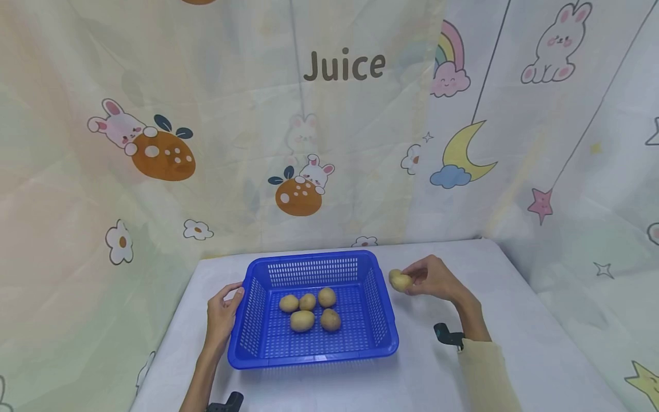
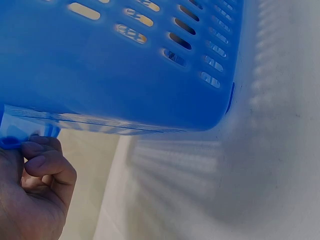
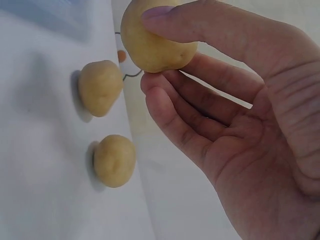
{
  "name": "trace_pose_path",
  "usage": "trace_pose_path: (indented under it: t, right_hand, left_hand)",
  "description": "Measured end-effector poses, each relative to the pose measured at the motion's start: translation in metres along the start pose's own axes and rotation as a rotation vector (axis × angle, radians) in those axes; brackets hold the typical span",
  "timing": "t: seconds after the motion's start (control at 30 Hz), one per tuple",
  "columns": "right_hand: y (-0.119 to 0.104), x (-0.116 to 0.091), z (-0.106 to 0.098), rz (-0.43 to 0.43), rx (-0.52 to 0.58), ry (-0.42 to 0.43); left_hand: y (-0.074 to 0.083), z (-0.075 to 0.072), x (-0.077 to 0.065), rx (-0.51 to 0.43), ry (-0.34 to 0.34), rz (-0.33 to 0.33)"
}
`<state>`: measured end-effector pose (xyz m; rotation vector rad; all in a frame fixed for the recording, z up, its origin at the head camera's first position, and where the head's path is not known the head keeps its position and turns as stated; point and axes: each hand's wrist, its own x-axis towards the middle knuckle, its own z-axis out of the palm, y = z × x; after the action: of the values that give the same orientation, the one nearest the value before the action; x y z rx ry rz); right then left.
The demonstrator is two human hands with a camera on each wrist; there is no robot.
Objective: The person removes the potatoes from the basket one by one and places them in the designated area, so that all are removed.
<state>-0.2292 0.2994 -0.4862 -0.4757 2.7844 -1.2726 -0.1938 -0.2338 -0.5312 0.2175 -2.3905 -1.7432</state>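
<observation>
A blue plastic basket (image 1: 314, 363) with slotted walls holds several potatoes (image 1: 302, 321) on its floor. At its left side, my left hand (image 1: 222, 313) grips the rim; in the left wrist view the curled fingers (image 2: 50, 167) are at the rim below the slotted wall. Just beyond the basket's right wall, my right hand (image 1: 435, 278) pinches a potato (image 1: 403, 282) between thumb and fingers. The right wrist view shows this held potato (image 3: 155, 42) near the top. Two more potatoes lie apart on the table there, one upper (image 3: 101, 88) and one lower (image 3: 114, 161).
The white-covered table (image 1: 319, 395) carries the basket. Behind it hangs a printed cloth (image 1: 350, 131) with rabbits, a moon and the word Juice, which also runs along both sides. A dark wrist device (image 1: 449, 335) sits near the right sleeve (image 1: 486, 372).
</observation>
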Motion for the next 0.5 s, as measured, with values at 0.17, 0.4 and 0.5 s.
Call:
trace_pose_path:
  t: [0.17,0.4,0.5]
  right_hand:
    - [0.008,-0.002,0.004,-0.001,-0.005,0.003]
    - [0.015,-0.003,0.007,-0.013,0.001,-0.005]
    - [0.017,-0.003,0.008,-0.019,0.0,-0.004]
  left_hand:
    - [0.0,0.0,0.0,-0.005,0.0,0.003]
    - [-0.001,0.0,0.0,0.005,-0.002,0.003]
    - [-0.001,0.0,0.0,0.003,-0.001,-0.001]
